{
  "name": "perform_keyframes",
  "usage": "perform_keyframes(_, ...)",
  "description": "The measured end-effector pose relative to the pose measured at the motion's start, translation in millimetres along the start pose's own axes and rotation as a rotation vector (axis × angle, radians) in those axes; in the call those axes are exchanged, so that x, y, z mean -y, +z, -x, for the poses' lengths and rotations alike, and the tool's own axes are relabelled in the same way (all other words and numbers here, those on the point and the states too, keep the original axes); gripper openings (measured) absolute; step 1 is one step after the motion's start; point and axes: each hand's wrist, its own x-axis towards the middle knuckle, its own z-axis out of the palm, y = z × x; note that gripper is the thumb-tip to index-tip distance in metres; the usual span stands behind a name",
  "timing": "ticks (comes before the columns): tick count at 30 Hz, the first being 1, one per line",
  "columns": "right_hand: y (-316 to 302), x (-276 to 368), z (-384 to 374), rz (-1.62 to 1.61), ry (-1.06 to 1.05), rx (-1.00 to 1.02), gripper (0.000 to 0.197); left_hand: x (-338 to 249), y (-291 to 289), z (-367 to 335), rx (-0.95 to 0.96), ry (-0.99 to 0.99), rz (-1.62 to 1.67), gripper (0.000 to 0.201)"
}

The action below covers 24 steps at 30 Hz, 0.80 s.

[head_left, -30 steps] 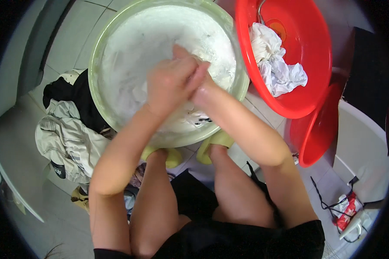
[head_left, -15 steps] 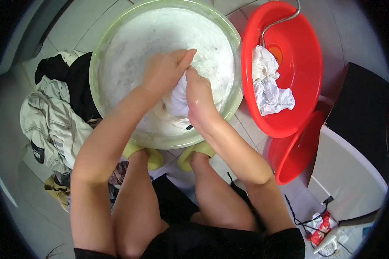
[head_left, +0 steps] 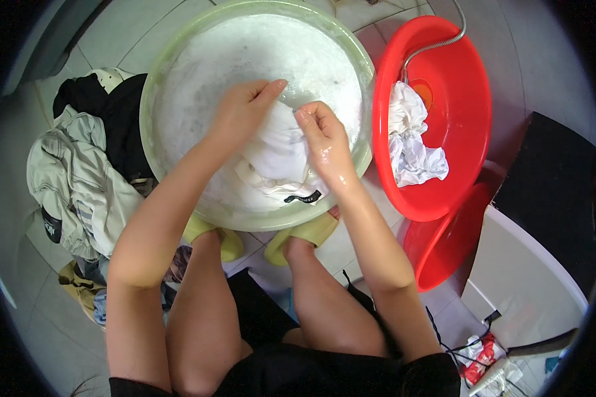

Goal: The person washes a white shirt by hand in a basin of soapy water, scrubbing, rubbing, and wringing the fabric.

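Note:
A white garment (head_left: 279, 151), wet and partly stretched out, hangs between my hands over the sudsy water. My left hand (head_left: 245, 111) is closed on its upper left edge; the fingers are mostly hidden, with the thumb pointing right. My right hand (head_left: 326, 140), wet and shiny, pinches the upper right edge between thumb and fingers. Near the garment's lower part, a small black label (head_left: 303, 198) shows on off-white fabric. All this is inside a large pale green basin (head_left: 151, 173) full of white foam (head_left: 198, 73).
A red basin (head_left: 467, 112) on the right holds crumpled white clothes (head_left: 414, 142) and a metal hose (head_left: 437, 45). Another red basin (head_left: 444, 255) leans beneath it. Piled clothes (head_left: 79, 178) lie at left. Cables (head_left: 453, 351) lie at lower right. My feet wear yellow-green slippers (head_left: 311, 231).
My hands have moved apart, the right one to the right, spreading the garment between them. More of the off-white fabric and its black label now shows. The view has shifted slightly.

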Motion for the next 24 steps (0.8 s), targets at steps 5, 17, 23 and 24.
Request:
perform_keyframes(5, -17, -14, -22, 0.445, -0.149, -0.003, 0.019, 13, -5, -7, 0.142, 0.0, -0.024, 0.036)
perform_keyframes(17, 13, -14, -40, -0.222, 0.079, -0.111, 0.022, -1, 29, 17, -0.11, 0.246, -0.259, 0.025)
perform_keyframes(23, 56, 26, -6, -0.583, 0.108, -0.189, 0.034, -7, 17, 6, -0.205, 0.741, -0.43, 0.017)
perform_keyframes(24, 53, 18, -2, -0.582, 0.108, -0.184, 0.034, -3, 14, 6, -0.21, 0.739, -0.432, 0.017)
